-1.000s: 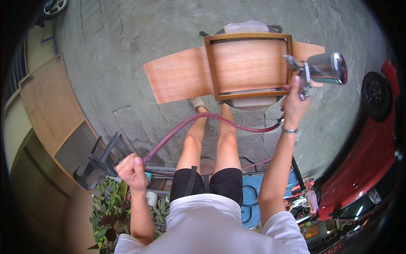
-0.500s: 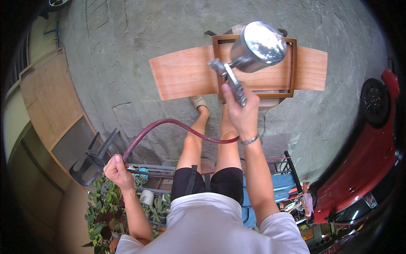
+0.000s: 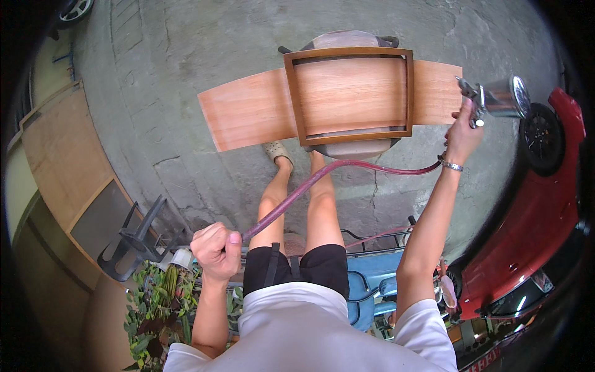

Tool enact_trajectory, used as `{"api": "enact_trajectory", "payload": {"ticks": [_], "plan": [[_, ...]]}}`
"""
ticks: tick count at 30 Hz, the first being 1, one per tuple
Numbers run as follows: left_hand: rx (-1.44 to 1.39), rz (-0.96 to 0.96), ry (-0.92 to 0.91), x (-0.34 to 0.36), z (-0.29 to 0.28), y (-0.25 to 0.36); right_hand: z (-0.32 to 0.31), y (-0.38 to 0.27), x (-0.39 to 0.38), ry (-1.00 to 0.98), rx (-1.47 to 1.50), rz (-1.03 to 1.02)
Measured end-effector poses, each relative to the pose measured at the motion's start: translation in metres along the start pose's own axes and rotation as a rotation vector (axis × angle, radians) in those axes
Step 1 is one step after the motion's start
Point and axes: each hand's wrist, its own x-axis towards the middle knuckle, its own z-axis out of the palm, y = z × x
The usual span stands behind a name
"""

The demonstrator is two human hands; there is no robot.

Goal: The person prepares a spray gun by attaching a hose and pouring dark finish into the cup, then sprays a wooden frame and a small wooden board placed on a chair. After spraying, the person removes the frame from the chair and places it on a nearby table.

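Note:
My right hand (image 3: 462,133) grips a silver spray gun (image 3: 472,99) with a large metal cup, held at the right end of a pale wooden board (image 3: 245,108). A brown wooden frame (image 3: 353,135) sits around the middle of the board's top, both on a rounded support mostly hidden beneath. A maroon hose (image 3: 285,204) runs from the gun's handle in an S-curve down to my left hand (image 3: 215,248), which is closed round it at the lower left.
A red car (image 3: 527,217) stands at the right. A plywood panel (image 3: 59,149) leans at the left beside a dark plastic chair (image 3: 130,248). Plants (image 3: 155,304) and a rack with blue items (image 3: 372,273) are at the lower edge, beside my legs on concrete.
The spray gun swung left over the frame half a second ago and is now back out at the right end of the board. My left hand has shifted right with the hose.

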Motion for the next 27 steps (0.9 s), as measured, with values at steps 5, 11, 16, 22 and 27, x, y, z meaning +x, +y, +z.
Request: {"api": "enact_trajectory", "payload": {"ticks": [5,11,16,22,27], "plan": [[0.021,-0.02,0.003,-0.001,0.0,-0.004,-0.008,0.008,-0.009,0.073,0.109,0.021],[0.091,-0.07,0.13,-0.019,-0.029,-0.026,0.03,-0.006,-0.086,-0.232,0.226,-0.019],[0.18,-0.209,0.29,-0.053,-0.071,-0.053,0.056,-0.042,-0.185,-0.597,0.319,-0.099],[0.301,-0.148,0.274,-0.095,-0.104,-0.079,-0.028,-0.07,-0.267,-0.766,0.314,-0.279],[0.188,-0.192,0.177,-0.101,-0.067,-0.054,-0.153,-0.06,-0.266,-0.683,0.278,-0.23]]}}
